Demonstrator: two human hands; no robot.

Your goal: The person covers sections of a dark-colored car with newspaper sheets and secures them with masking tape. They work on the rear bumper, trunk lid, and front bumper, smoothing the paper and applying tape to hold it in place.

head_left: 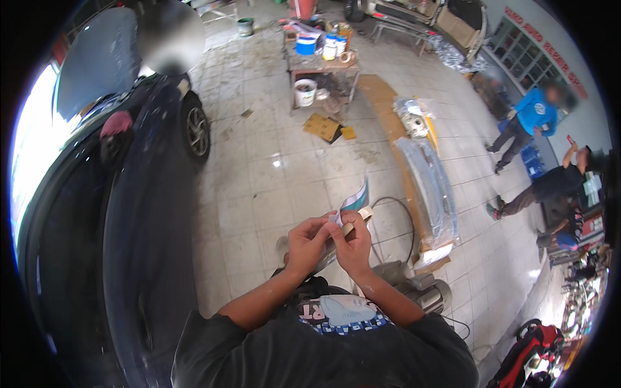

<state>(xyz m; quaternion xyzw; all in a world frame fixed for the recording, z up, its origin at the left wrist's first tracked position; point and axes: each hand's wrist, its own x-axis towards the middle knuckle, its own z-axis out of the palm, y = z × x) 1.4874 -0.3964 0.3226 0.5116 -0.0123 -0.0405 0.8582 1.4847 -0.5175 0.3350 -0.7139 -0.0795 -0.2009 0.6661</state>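
In front of my chest, my left hand (306,243) and my right hand (352,247) meet with fingertips pinched together. Between them is a thin, curling piece of white and teal printed paper (355,200), its free end sticking up and away from me. A cream ring that looks like a roll of masking tape (367,213) sits against the fingers of my right hand, just beside the paper. The fingers hide part of both things. Both hands are closed.
A dark car (149,213) with a raised hood stands on my left. Ahead is a worktable (323,63) with cans and tape. Plastic-wrapped car parts (424,181) lie on cardboard to the right, near a motor (430,294) and black hose. Several people stand far right.
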